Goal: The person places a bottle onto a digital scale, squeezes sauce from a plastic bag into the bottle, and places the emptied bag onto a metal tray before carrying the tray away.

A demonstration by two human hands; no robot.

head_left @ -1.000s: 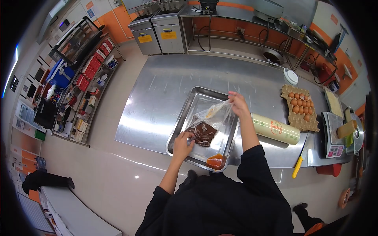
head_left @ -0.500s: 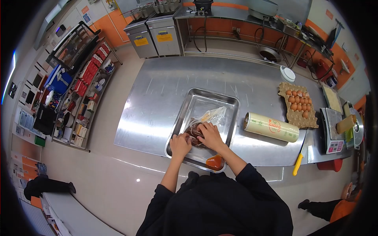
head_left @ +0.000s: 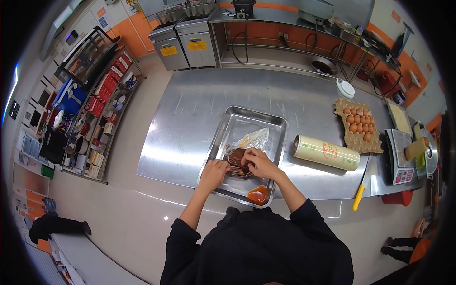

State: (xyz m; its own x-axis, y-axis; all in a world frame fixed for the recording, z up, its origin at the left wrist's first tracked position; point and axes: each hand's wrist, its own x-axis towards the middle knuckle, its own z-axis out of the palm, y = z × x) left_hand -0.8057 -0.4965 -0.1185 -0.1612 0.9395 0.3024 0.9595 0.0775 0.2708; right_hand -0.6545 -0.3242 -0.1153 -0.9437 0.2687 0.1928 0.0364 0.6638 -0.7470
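Note:
A metal tray point(head_left: 281, 127) lies on the steel table, holding a dark brown lump in clear plastic wrap point(head_left: 236, 160) whose loose, crumpled end points to the back right. My left hand point(head_left: 214, 174) is closed at the lump's left edge, fingers bent on the wrap. On its right side my right hand point(head_left: 259, 164) pinches the wrap with curled fingers. An orange-red sauce patch point(head_left: 257, 194) sits in the tray's near right corner.
Right of the tray are a roll of film point(head_left: 326, 152), an egg carton point(head_left: 358, 126), a yellow-handled knife point(head_left: 358, 197) at the table edge point(head_left: 166, 179) and a scale point(head_left: 402, 156). Another person's legs point(head_left: 399, 249) show at lower right.
My right hand has come down from the raised plastic to the lump, and its fingers have since curled. The plastic now lies over the lump. The other person at lower right has shifted.

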